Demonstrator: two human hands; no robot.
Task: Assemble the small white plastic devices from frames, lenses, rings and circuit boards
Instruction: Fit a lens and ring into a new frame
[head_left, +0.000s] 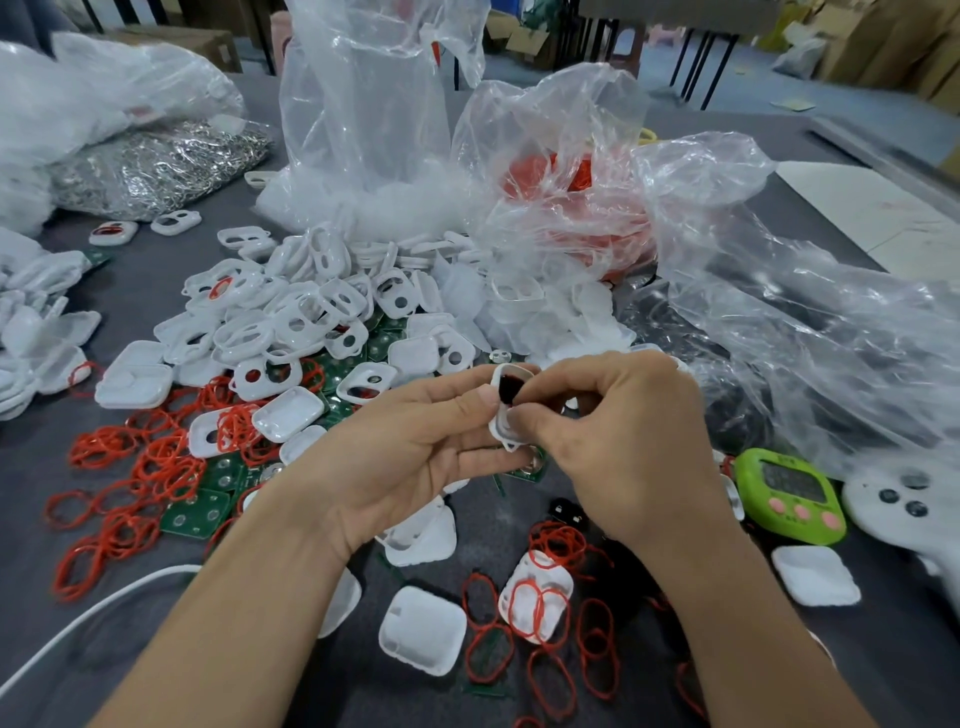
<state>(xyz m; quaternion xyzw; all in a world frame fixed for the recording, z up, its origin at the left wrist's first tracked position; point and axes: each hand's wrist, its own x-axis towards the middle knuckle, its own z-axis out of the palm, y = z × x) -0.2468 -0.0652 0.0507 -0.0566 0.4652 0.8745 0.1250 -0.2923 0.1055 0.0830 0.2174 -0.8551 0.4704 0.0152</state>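
Observation:
My left hand (410, 447) holds a small white plastic frame (500, 420) upright between thumb and fingers, above the table's middle. A dark lens piece (508, 388) sits in the frame's upper opening. My right hand (618, 431) pinches the frame's right side with curled fingertips. A heap of white frames (311, 322) lies behind my hands. Red rings (150, 462) are scattered to the left, and more red rings (550, 623) lie in front. Green circuit boards (208, 509) lie among them. White square covers (422, 630) rest near my forearms.
Crumpled clear plastic bags (779, 312) crowd the back and right, one holding red rings (561, 176). A bag of metal clips (156, 166) lies back left. A green timer (789, 496) and a white device (904, 499) sit at the right. A white cable (93, 608) runs front left.

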